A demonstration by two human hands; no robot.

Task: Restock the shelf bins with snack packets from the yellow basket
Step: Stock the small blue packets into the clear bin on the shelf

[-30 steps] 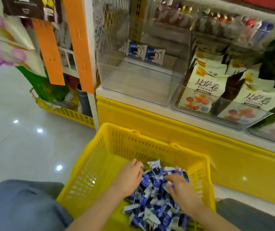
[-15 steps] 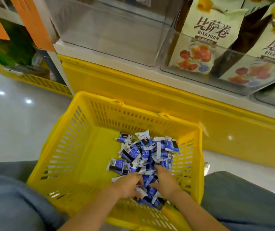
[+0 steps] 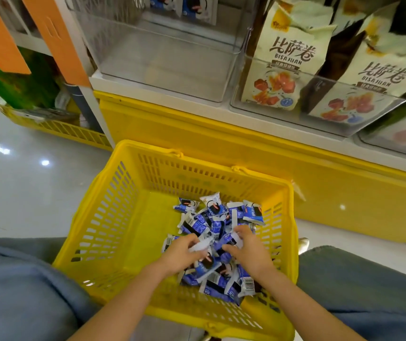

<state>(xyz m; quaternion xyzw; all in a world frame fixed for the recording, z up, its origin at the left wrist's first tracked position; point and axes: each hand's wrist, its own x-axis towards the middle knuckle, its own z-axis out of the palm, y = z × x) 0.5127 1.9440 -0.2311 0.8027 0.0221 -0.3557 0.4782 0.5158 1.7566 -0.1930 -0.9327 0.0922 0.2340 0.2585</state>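
A yellow slatted basket point(image 3: 113, 217) sits on the floor between my knees. A heap of small blue-and-white snack packets point(image 3: 218, 217) lies in its right half. My left hand point(image 3: 181, 254) and my right hand point(image 3: 248, 249) are both down in the heap, fingers curled around packets from either side. Above the basket, a clear shelf bin point(image 3: 162, 57) holds only two of the same blue packets point(image 3: 184, 7) at its back.
To the right, clear bins hold cream "Bisajuan" snack bags point(image 3: 288, 60). A yellow base panel point(image 3: 221, 143) runs under the shelf. Orange tags point(image 3: 56, 38) hang at the left above another yellow basket point(image 3: 56, 129) on the glossy floor.
The view dropped from the shelf to the basket. Both hands drew back toward me through the heap and now close on packets at its near side.
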